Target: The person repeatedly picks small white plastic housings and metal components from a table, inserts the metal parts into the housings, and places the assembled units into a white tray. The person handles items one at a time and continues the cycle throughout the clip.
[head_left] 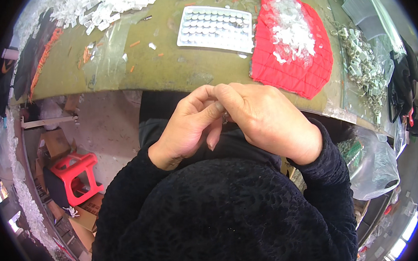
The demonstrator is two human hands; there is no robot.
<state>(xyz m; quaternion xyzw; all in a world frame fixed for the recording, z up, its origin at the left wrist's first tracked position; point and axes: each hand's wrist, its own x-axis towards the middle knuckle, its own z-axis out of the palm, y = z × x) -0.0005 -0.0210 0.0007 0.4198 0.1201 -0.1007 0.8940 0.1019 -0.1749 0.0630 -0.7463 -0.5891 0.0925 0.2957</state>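
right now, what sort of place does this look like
Probably a small-parts workshop: the worn green worktable holds a white tray of round pieces and a big pile of small whitish pieces.

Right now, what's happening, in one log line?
left hand: touching right hand | held: unclear | place: by table edge | ahead: white tray, red cloth

Between the left hand and the right hand we see a glint of a small piece, its shape hidden by the fingers. Farther off, we have a white tray lying flat, slightly askew, with pale round pieces in rows. Just to its right, our red quilted cloth lies spread, bearing a loose heap of small clear and white bits.
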